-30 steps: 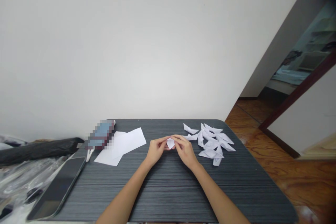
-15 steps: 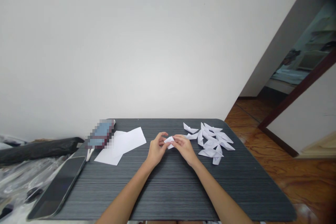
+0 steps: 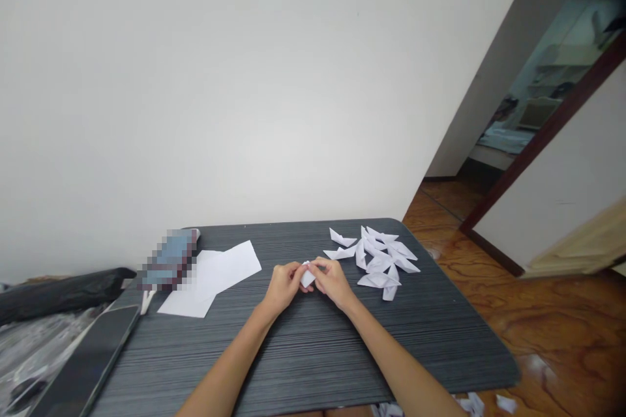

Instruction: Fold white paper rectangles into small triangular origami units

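A small folded white paper (image 3: 308,278) is pinched between my two hands above the dark table. My left hand (image 3: 283,283) grips its left side with thumb and fingers, and my right hand (image 3: 332,279) grips the right side. The fingers cover part of the paper, so its full shape is hidden. Just right of my right hand lies a group of folded paper boats (image 3: 379,264), several of them overlapping. To the left of my left hand, flat white paper sheets (image 3: 237,267) lie on the table.
The dark wood-grain table (image 3: 303,352) stands against a white wall (image 3: 293,91). At its left are a blurred-out phone-like item (image 3: 171,257) and a long black-screened device (image 3: 90,361). Clear plastic bags (image 3: 34,345) lie beyond. Paper pieces (image 3: 474,402) are on the floor.
The view has turned slightly right and tilted. My fingers have closed tighter round the folded paper, which now shows as a diamond-like shape. The left fingers, raised before, are now curled in.
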The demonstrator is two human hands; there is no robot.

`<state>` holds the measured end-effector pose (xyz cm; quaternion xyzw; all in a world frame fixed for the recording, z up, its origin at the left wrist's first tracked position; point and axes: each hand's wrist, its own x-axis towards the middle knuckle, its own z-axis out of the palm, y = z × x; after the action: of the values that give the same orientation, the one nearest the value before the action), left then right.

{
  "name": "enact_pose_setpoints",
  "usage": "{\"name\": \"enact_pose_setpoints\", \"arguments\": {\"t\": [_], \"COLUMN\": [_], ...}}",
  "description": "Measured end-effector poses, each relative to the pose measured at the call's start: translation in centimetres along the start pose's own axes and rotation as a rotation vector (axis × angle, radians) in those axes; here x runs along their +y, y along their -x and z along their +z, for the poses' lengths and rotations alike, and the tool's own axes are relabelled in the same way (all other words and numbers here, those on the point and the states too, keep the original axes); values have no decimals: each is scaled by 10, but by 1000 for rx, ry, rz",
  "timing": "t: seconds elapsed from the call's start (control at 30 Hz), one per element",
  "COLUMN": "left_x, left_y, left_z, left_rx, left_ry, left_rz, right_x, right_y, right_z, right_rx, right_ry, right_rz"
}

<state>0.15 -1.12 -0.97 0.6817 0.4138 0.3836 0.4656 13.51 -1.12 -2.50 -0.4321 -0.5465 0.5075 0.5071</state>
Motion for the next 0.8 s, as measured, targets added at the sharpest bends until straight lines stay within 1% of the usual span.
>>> {"name": "enact_pose_setpoints", "arguments": {"t": [0.1,0.17,0.23,0.3,0.4,0.5,0.6,0.7,0.8], "left_x": [-1,-1,-1,-1,-4,-6,-4,0,5], "left_y": [-3,-4,-6,-6,-6,-3,-1,0,2], "left_z": [3,4,2,0,-3,0,3,4,5], "left_rx": [-101,-158,-186,-192,-154,-50,11,7,16], "left_ry": [178,264,302,291,196,42,-55,-137,-210], "left_rz": [-43,-82,-110,-125,-136,-102,-57,8,75], "right_x": [1,1,1,1,1,1,1,-1,-4], "right_y": [-2,-2,-2,-2,0,1,1,-1,-1], "right_z": [-2,-4,-6,-6,-7,-6,-6,-7,-7], "right_rx": [82,101,69,-10,-119,-146,-134,-94,-19], "right_ry": [13,24,32,34,47,75,83,107,168], "right_rz": [-16,-28,-26,-7,11,17,10,-1,-36]}}
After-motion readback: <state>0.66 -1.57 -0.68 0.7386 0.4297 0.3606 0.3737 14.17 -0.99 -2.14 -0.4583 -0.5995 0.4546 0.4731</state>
